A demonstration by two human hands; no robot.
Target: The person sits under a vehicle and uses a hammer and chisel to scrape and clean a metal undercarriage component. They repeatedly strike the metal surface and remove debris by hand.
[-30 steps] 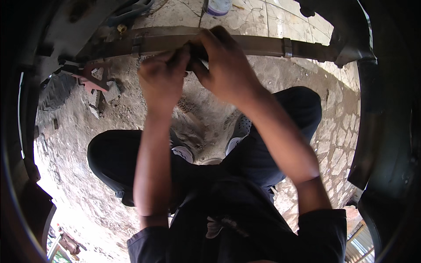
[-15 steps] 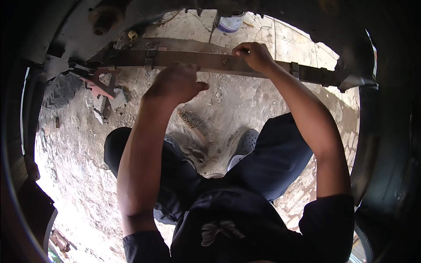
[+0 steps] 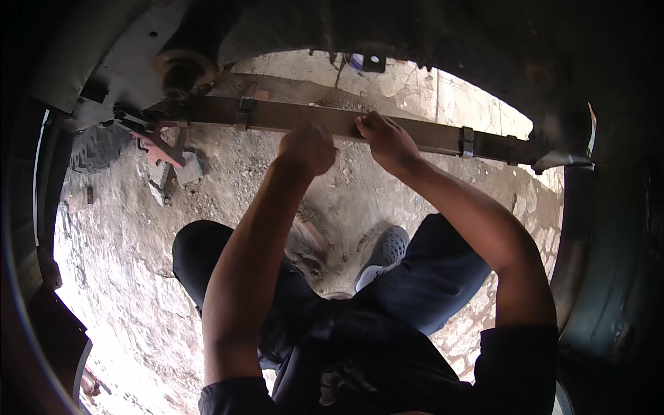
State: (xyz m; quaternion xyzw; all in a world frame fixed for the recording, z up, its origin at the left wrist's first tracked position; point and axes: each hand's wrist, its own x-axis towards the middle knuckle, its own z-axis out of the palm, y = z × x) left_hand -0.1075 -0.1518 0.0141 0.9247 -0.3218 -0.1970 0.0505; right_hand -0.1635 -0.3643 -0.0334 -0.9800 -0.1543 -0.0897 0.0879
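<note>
Gritty ground [image 3: 207, 200] is spreading beneath a flat metal bar [image 3: 344, 123] spanning ten to two o'clock. Half-curled, the right hand [image 3: 389, 146] is overlapping it at one, the blurred left hand [image 3: 308, 149] at eleven; I cannot tell whether either is gripping it. An angular red stand [image 3: 162, 149] is sitting at ten. Open room is lying below the bar's edge.
</note>
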